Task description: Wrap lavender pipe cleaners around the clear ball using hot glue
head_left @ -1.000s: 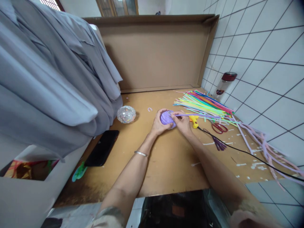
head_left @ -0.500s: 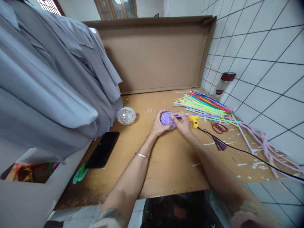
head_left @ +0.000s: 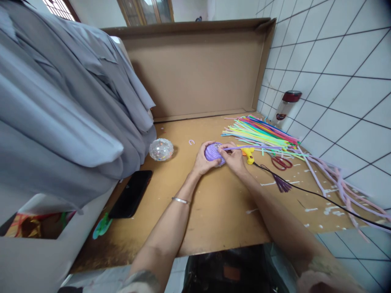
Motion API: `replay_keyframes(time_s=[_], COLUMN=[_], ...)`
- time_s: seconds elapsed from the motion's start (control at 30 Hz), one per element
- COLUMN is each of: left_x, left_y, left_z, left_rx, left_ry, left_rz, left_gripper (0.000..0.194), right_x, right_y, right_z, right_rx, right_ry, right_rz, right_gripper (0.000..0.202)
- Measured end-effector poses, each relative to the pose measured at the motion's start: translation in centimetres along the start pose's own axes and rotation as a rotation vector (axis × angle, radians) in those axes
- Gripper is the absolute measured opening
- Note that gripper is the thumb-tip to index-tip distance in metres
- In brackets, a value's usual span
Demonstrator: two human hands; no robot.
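Observation:
A round ball wrapped in purple strands point(head_left: 213, 154) sits in my left hand point(head_left: 202, 161), whose fingers and thumb curl around its left side. At the ball's right side, my right hand point(head_left: 233, 157) pinches a purple strand point(head_left: 249, 147) against the surface. That strand stretches off to the right, over the yellow glue gun point(head_left: 249, 156) beside my right hand. To the left, a clear bowl-like ball point(head_left: 161, 149) stands on the table, and a small pale curved piece point(head_left: 191, 142) lies between it and my left hand.
Colourful pipe cleaners point(head_left: 262, 132) are heaped at the back right, near red-handled scissors point(head_left: 281, 163), a purple tassel point(head_left: 281, 184) and a black cord. A clear jar point(head_left: 284, 109) stands by the tiled wall. A black phone point(head_left: 131, 194) lies left; cardboard point(head_left: 195, 73) stands behind.
The whole view has shifted slightly. Both hands keep the same hold on the ball and strand, with little visible movement.

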State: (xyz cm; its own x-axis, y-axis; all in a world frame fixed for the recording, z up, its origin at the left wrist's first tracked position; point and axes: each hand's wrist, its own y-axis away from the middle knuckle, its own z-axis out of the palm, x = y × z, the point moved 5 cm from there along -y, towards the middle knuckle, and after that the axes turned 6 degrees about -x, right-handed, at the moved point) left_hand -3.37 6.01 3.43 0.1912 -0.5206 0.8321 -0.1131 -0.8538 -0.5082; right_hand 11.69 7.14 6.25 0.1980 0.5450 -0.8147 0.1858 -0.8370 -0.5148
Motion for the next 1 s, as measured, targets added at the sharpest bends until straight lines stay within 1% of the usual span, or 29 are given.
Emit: replay_keyframes(time_s=[0.17, 0.47, 0.63, 0.77, 1.0], left_x=[0.11, 0.19, -0.1, -0.47, -0.56], left_y=[0.05, 0.12, 0.15, 0.18, 0.24], left_z=[0.05, -0.16, -0.17, -0.27, -0.3], left_rx=[-0.008, -0.012, -0.02, -0.001, -0.005], left_ry=[0.002, -0.038, -0.039, -0.045, -0.089], left_rz=[-0.005, -0.026, -0.014, -0.013, -0.006], left_gripper=[0.075, 0.078, 0.08, 0.083, 0.079], right_x=[0.06, 0.25, 0.26, 0.19, 0.09], right_y=[0.03, -0.01, -0.03, -0.02, -0.04], right_z=[0.03, 0.03, 0.06, 0.04, -0.02], right_rx=[0.001, -0.01, -0.002, 0.003, 0.003], right_ry=[-0.024, -0.01, -0.009, -0.014, -0.032], right_rz=[-0.008, -0.032, -0.031, -0.023, -0.018], right_gripper=[0.02, 0.015, 0.014, 0.014, 0.013])
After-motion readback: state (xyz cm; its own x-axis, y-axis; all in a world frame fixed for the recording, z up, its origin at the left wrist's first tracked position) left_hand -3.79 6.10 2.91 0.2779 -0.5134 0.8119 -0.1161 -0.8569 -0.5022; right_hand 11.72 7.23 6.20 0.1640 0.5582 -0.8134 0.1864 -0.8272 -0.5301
